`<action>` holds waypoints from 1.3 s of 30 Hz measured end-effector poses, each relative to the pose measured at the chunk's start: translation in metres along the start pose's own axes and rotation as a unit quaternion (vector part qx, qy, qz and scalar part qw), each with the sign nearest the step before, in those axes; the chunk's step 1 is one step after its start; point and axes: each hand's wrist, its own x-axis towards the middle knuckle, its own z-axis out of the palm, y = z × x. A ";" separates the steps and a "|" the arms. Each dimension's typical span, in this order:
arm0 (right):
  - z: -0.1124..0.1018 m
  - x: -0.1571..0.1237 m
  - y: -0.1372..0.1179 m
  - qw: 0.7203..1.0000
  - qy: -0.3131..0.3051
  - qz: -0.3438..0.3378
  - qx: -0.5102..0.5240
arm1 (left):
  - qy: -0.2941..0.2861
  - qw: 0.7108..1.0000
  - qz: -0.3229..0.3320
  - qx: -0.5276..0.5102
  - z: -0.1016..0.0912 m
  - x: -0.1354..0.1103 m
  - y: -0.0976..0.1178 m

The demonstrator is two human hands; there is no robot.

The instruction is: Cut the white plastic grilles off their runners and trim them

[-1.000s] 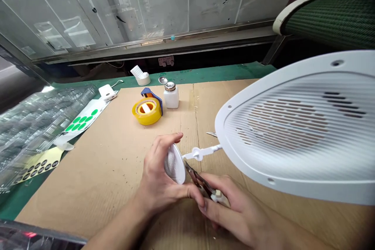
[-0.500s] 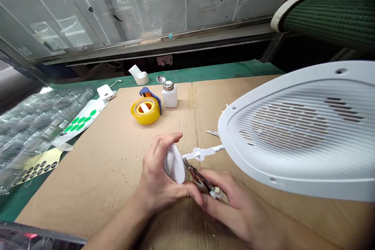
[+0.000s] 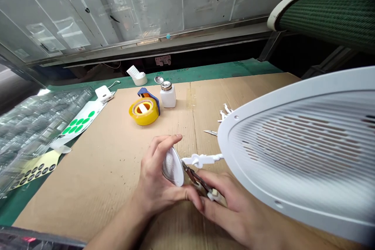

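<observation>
Nearest to the camera, the left hand held a small white oval grille between the fingers and the thumb. The right hand was closed around metal nippers, and their tips were at the edge of the oval grille, just under a white plastic runner. This runner reached to the rim of a large white grille, which filled the right of the frame. Under the hands lay a cardboard sheet on the green counter. A little farther, beside the large grille, were a small blade and white plastic scraps. At upper middle stood a yellow tape roll and a white bottle with a metal top. At the left lay green dot stickers and clear plastic trays.
</observation>
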 end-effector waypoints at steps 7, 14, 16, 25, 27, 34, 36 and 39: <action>0.001 -0.006 0.003 0.997 0.001 0.046 -0.068 | -0.035 0.999 -0.002 0.026 -0.003 0.000 -0.001; -0.001 -0.005 0.002 0.994 -0.055 0.078 -0.057 | -0.036 0.998 0.007 0.048 -0.005 0.002 0.001; 0.001 -0.005 0.001 0.992 -0.043 0.085 -0.088 | -0.039 0.998 0.004 0.050 -0.005 0.001 0.001; 0.014 -0.001 0.002 0.993 -0.012 0.102 -0.060 | -0.090 0.994 -0.038 0.055 -0.011 0.002 0.006; 0.021 -0.001 0.000 0.991 -0.034 0.113 0.058 | -0.127 0.985 -0.085 0.080 -0.020 0.000 0.014; 0.047 0.001 0.007 0.916 -0.178 0.163 0.320 | -0.191 0.941 -0.205 0.188 -0.056 -0.040 0.044; 0.047 0.001 0.011 0.905 -0.197 0.169 0.338 | -0.187 0.938 -0.209 0.203 -0.068 -0.049 0.044; 0.042 0.000 0.013 0.895 -0.216 0.170 0.352 | -0.160 0.937 -0.218 0.221 -0.086 -0.051 0.030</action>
